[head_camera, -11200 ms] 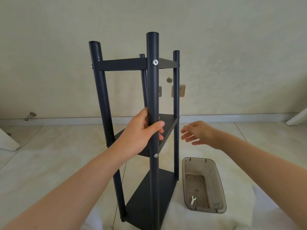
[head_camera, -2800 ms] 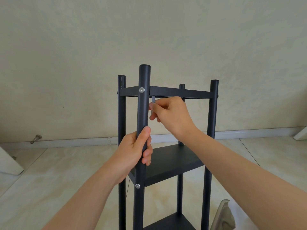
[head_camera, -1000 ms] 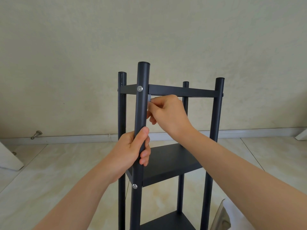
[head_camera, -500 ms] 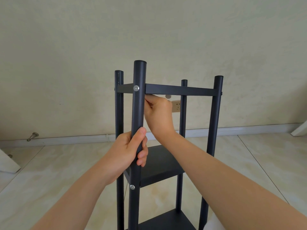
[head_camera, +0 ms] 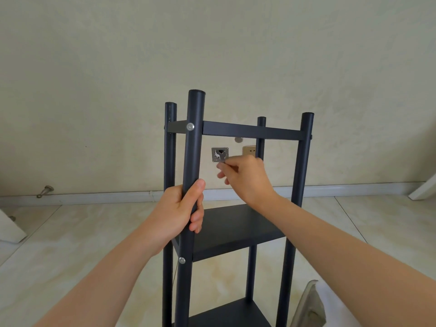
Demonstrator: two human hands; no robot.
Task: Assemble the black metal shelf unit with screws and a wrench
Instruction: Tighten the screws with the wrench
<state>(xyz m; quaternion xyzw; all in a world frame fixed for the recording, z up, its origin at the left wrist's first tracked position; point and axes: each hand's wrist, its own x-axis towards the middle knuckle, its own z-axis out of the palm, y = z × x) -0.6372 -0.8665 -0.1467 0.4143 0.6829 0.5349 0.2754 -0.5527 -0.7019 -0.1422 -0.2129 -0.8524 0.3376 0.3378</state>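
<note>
The black metal shelf unit [head_camera: 250, 132] stands upright on the floor with its top, middle and bottom shelves fixed between the posts. My left hand [head_camera: 181, 208] grips the near front post [head_camera: 194, 142] just above the middle shelf [head_camera: 233, 228]. A silver screw [head_camera: 190, 126] shows on that post at the top shelf, and another screw [head_camera: 181, 260] sits lower down. My right hand [head_camera: 245, 175] is inside the frame below the top shelf, pinching a small silver wrench [head_camera: 221, 161] between thumb and fingers, clear of the post.
A beige wall with an open socket box [head_camera: 220, 154] and a gold outlet [head_camera: 249, 151] stands behind the unit. A translucent plastic tray [head_camera: 309, 303] lies on the tiled floor at lower right. A doorstop [head_camera: 46, 191] sticks out of the baseboard at left.
My right hand has pulled away from under the top shelf beside the front post, moving down and to the right with the wrench. My left hand keeps its grip on the post.
</note>
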